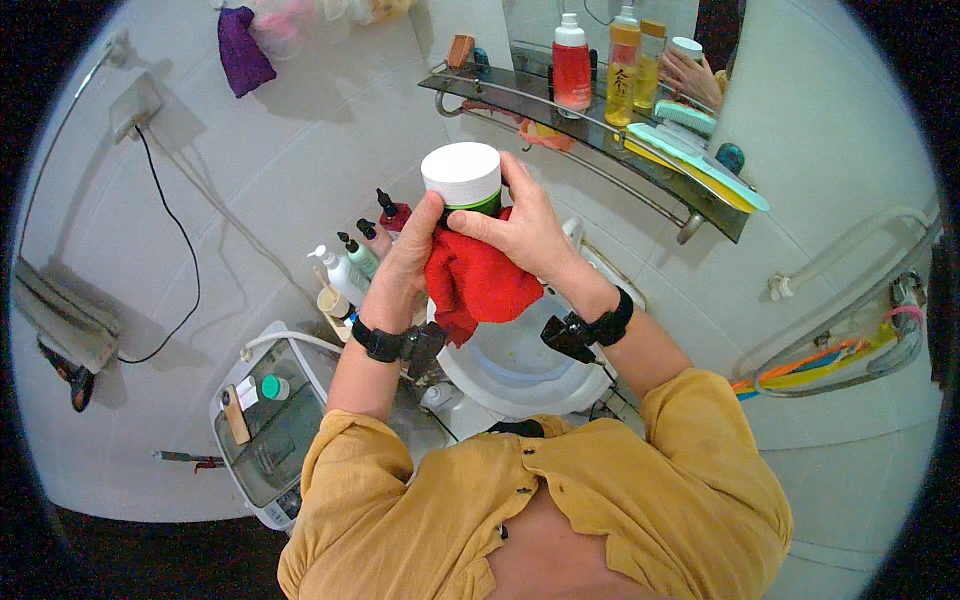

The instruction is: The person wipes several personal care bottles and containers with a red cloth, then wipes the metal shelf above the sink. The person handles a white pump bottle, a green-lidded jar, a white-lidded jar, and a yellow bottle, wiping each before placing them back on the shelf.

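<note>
Both my hands hold up a green jar with a white lid [461, 172] above the sink. A red cloth [480, 285] hangs down below the jar, gathered against its lower part. My left hand [412, 240] closes on the jar and cloth from the left, its thumb near the lid's lower edge. My right hand [522, 222] wraps the right side, with its thumb across the jar's front and fingers behind. The cloth and my hands hide the jar's bottom. Beneath them is the white sink [520, 395], partly covered by the cloth and my wrists.
A glass shelf [600, 135] on the wall carries a red bottle [571, 70], yellow bottles and a light-green comb. Several pump bottles [345, 275] stand left of the sink. A washing machine [270, 440] at left bears a green-capped jar [275, 387]. Hoses [850, 350] hang at right.
</note>
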Motion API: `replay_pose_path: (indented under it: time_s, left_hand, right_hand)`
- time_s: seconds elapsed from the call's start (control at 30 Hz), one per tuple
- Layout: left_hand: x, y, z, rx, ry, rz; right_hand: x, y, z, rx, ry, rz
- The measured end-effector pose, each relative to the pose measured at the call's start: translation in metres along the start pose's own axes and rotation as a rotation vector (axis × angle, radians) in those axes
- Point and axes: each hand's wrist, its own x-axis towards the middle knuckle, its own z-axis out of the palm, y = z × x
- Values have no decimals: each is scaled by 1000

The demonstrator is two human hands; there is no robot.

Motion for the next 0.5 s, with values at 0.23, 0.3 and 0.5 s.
replay_pose_path:
  time_s: [0.23, 0.3, 0.5]
  left_hand:
    - [5, -7, 4, -79, 22, 35]
    - [12, -8, 5, -88, 69, 70]
    - [47, -3, 2, 89, 194, 252]
  right_hand:
    - [0, 12, 2, 101, -10, -22]
    - [-10, 12, 2, 234, -27, 69]
    - [-24, 21, 6, 314, 24, 195]
